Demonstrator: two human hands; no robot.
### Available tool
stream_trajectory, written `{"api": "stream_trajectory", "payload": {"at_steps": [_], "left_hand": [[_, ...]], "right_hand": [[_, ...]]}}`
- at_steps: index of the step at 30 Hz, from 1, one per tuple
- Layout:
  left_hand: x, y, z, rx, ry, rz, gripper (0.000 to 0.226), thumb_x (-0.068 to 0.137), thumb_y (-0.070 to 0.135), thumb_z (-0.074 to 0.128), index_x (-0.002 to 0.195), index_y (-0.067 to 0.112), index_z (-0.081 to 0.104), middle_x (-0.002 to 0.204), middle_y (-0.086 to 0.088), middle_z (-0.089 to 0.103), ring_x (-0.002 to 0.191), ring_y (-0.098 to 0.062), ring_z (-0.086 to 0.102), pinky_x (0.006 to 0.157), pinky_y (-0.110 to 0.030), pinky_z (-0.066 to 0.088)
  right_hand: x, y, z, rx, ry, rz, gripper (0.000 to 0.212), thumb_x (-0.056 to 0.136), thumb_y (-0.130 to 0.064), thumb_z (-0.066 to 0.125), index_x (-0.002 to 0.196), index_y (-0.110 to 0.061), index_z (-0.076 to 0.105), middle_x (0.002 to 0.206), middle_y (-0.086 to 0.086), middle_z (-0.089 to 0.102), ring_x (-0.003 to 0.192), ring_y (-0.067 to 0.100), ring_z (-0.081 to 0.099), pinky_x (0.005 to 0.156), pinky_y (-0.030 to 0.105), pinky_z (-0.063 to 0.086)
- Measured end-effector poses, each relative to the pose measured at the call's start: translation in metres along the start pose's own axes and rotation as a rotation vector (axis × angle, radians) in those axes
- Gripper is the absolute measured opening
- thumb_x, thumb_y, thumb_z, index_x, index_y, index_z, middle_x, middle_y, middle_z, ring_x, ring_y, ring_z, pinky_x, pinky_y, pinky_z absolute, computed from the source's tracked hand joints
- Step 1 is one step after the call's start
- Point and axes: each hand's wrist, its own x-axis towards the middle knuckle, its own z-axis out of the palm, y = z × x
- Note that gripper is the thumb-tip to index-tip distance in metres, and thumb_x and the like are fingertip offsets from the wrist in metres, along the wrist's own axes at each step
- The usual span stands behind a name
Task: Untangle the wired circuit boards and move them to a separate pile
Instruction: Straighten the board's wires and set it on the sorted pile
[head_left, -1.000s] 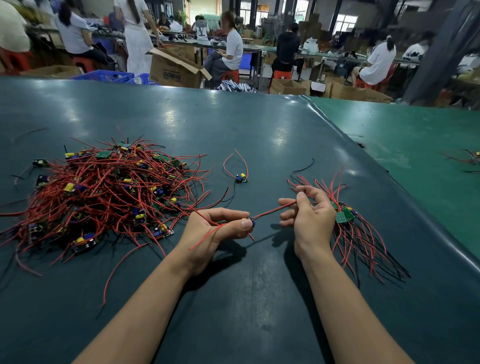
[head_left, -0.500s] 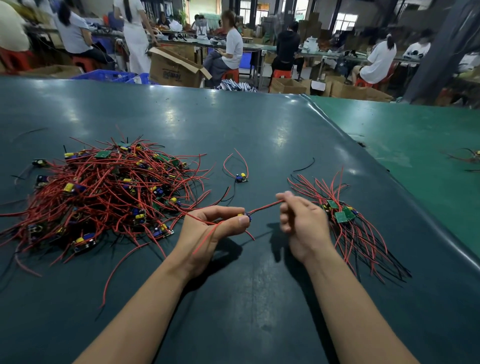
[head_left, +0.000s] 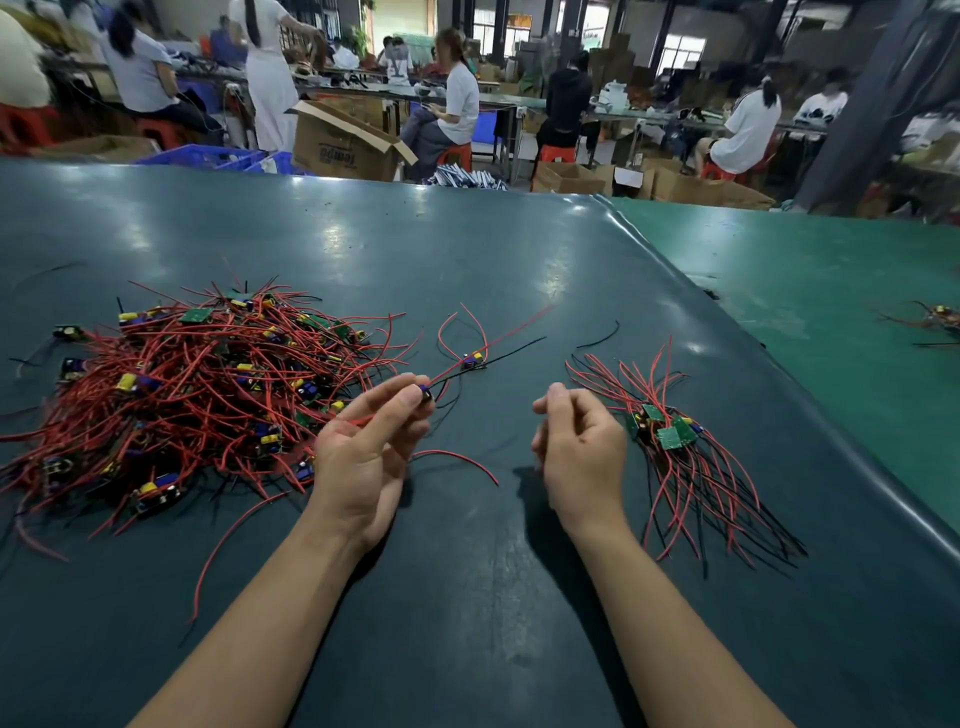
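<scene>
Two hands now apart, left hand pinching board, right hand released wire, loosely curled

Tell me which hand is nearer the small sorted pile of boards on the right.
Right. The right hand hovers just beside the sorted pile; the left hand is farther off, by the tangled heap.

Left hand pinches something small; right hand loosely curled, empty.
</scene>
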Motion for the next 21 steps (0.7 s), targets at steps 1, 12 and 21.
{"api": "stream_trajectory", "payload": {"at_steps": [1,12,21], "left_hand": [[0.001,0.002,0.000,-0.017,0.020,0.000,0.021,0.074,0.009,0.066,0.095,0.008,0.068,0.080,-0.002,0.074,0.065,-0.008,0.067,0.059,-0.014,0.053],[-0.008,-0.005,0.007,0.290,-0.213,-0.212,0.040,0.077,0.048,0.061,0.058,0.012,0.068,0.045,0.002,0.050,0.035,-0.010,0.036,0.043,-0.019,0.033],[-0.021,-0.010,0.007,0.551,-0.380,-0.192,0.040,0.075,0.045,0.067,0.062,0.007,0.071,0.054,-0.012,0.062,0.038,-0.020,0.056,0.038,-0.023,0.046]], "right_hand": [[-0.004,0.000,0.003,-0.049,-0.003,-0.077,0.030,0.098,-0.034,0.052,0.071,-0.022,0.060,0.050,-0.010,0.053,0.046,0.011,0.045,0.048,0.027,0.037],[-0.009,-0.021,-0.001,0.312,-0.525,0.451,0.036,0.091,-0.047,0.056,0.085,-0.018,0.074,0.055,-0.003,0.047,0.037,0.006,0.037,0.038,0.012,0.022],[-0.014,-0.021,-0.004,0.323,-0.678,0.434,0.018,0.071,-0.028,0.076,0.078,-0.012,0.072,0.059,0.004,0.049,0.050,0.015,0.038,0.044,0.020,0.021]]}}
